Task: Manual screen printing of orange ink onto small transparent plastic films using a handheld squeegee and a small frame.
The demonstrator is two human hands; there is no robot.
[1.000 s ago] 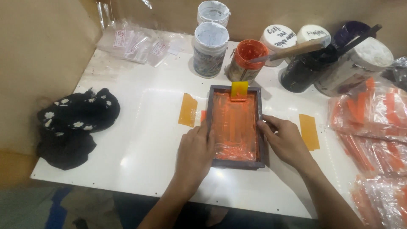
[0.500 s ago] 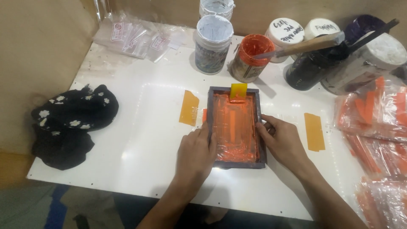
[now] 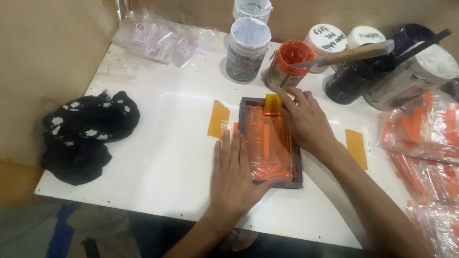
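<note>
Orange ink all over this one. Dead centre of the frame sits a small dark-framed screen [image 3: 269,143], flat on the white bench [image 3: 158,162], with its mesh smeared orange and glossy.

Left hand [image 3: 234,174] lies palm down on the screen's lower left edge. Its fingers are stretched out flat and close together along the frame, thumb hooked over the bottom corner, so it's pressing, not gripping.

Right hand [image 3: 306,122] comes in from the lower right and rests on the upper right part of the screen. Its fingers are loosely spread and reach up to a little yellow squeegee [image 3: 273,102] standing at the screen's top edge. They touch it, but I can't tell whether they actually pinch it.

Just above the screen is an open orange ink jar [image 3: 288,64] with a wooden-handled stick [image 3: 356,52] across its rim. Left of that stands a grey-white tub [image 3: 247,48] with another one behind it, and two lidded white tubs and some dark pots sit toward the upper right.

Yellow tape strip [image 3: 218,119] is stuck to the bench just left of the screen, and another [image 3: 356,148] sits to the right, beside the right forearm. A black cloth with white flowers [image 3: 88,131] is bunched at the left edge. Clear bags [image 3: 162,40] lie in the upper left, and bags of orange pieces [image 3: 420,134] are piled along the right side.
</note>
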